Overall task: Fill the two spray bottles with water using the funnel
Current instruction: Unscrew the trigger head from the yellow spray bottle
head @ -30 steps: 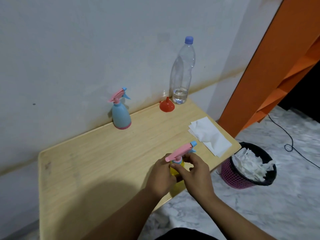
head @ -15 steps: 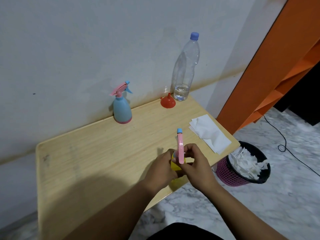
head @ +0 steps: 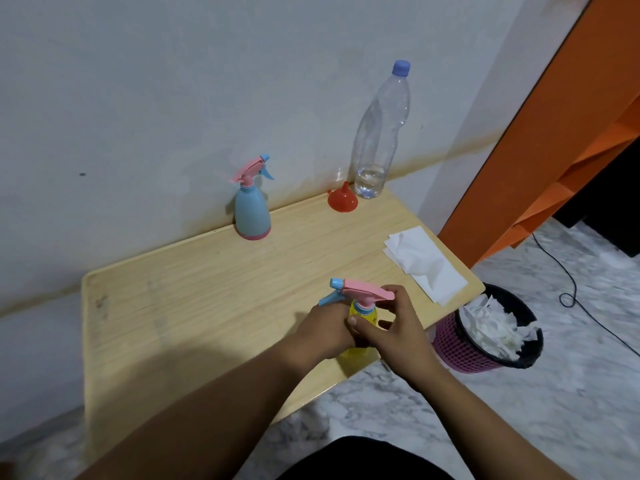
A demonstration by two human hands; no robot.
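A yellow spray bottle [head: 360, 315] stands near the front edge of the wooden table [head: 194, 292]. My left hand [head: 322, 332] wraps its body. My right hand [head: 394, 327] pinches its pink spray head [head: 363, 292], whose blue nozzle points left. A blue spray bottle [head: 252, 211] with a pink head stands by the wall. A red funnel [head: 341, 200] lies mouth down at the back, next to a tall clear water bottle [head: 379, 140] with a blue cap and a little water at the bottom.
White tissues [head: 424, 263] lie on the table's right side. A black and pink waste basket [head: 491, 332] full of paper stands on the marble floor to the right. An orange frame [head: 540, 140] and a black cable [head: 571, 292] are further right.
The pink spray head has turned on the yellow bottle: its nozzle pointed right, then away from me, and now points left. Both hands stay on the bottle.
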